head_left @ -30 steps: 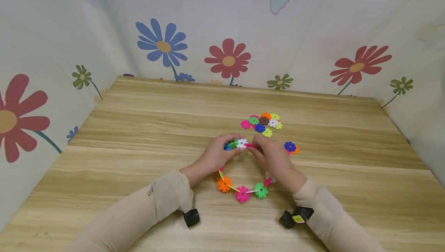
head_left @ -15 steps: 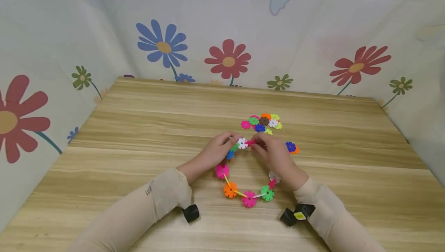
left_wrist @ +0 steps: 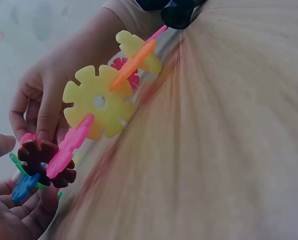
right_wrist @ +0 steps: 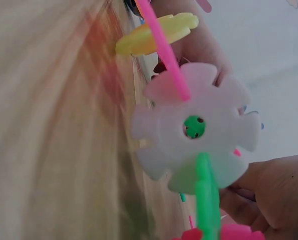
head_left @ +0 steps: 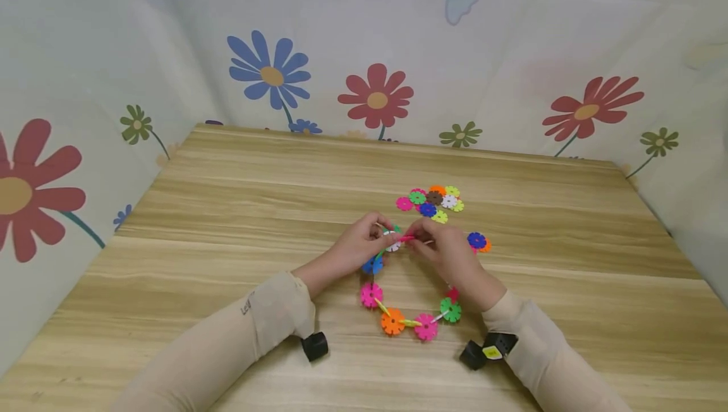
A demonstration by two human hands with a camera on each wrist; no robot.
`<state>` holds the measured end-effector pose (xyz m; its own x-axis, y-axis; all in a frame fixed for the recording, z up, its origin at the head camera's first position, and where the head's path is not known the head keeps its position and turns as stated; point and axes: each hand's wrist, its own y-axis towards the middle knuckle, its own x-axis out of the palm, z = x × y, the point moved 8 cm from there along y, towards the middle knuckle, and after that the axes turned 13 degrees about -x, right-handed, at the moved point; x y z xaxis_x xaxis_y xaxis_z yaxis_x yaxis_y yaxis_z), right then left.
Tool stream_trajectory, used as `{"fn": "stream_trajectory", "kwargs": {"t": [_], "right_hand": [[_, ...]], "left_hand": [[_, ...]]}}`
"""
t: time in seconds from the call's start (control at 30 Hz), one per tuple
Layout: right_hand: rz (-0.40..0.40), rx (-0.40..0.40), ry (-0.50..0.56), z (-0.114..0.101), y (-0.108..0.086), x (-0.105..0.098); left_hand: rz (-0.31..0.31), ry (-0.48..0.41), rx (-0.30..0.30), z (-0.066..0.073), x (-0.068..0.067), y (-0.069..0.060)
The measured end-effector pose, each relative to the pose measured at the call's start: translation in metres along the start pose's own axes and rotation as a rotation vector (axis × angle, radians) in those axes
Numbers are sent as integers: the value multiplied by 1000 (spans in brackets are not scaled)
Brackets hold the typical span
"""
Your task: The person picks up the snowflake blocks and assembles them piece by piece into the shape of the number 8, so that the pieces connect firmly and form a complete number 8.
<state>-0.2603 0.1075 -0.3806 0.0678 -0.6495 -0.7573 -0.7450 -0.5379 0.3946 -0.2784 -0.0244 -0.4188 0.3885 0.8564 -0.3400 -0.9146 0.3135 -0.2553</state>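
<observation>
A chain of colourful notched plastic discs hangs in a curve between my hands. My left hand (head_left: 355, 244) pinches it at the white disc (head_left: 391, 242) in the head view. A pink disc (head_left: 406, 238) beside it is pinched between the fingertips of my right hand (head_left: 452, 257). Lower on the curve are a blue disc (head_left: 372, 265), an orange disc (head_left: 392, 321) and a green disc (head_left: 450, 309). Close up, the left wrist view has a brown disc (left_wrist: 36, 162) and a yellow disc (left_wrist: 96, 102). A white disc (right_wrist: 214, 130) joined to a green one (right_wrist: 207, 195) fills the right wrist view.
Several loose discs (head_left: 434, 198) lie in a cluster on the wooden table (head_left: 256, 191), beyond my hands. A smaller pile with a blue disc (head_left: 476, 240) on top lies right of my right hand. Flower-printed cloth (head_left: 318, 14) encloses the table's back and sides.
The lower part of the chain has swung right and nearer to me, and its curve shows more on the left. My left thumb has come onto the white disc; my right hand has barely moved.
</observation>
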Motion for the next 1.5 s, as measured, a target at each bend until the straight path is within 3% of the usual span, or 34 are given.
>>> {"fn": "stream_trajectory", "kwargs": {"t": [0.13, 0.23, 0.43, 0.63, 0.83, 1.1, 1.3, 1.5], "right_hand": [[-26, -17, 11, 1, 0, 2], [-27, 2, 14, 3, -1, 1], [-35, 54, -5, 8, 0, -6], [-52, 52, -59, 12, 0, -16], [-91, 70, -133, 22, -2, -29], [-249, 115, -171, 35, -9, -43], [-427, 54, -172, 34, -16, -37], [-543, 91, -129, 34, -22, -29]], "left_hand": [[26, 72, 59, 5, 0, 0], [24, 82, 66, 5, 1, 0], [18, 70, 47, 2, 0, 1], [43, 96, 22, 1, -1, 1], [25, 48, -3, -3, -1, 1], [9, 15, -12, -7, 0, 2], [0, 6, -30, -6, 0, 1], [0, 7, -49, -6, 1, 0]]}}
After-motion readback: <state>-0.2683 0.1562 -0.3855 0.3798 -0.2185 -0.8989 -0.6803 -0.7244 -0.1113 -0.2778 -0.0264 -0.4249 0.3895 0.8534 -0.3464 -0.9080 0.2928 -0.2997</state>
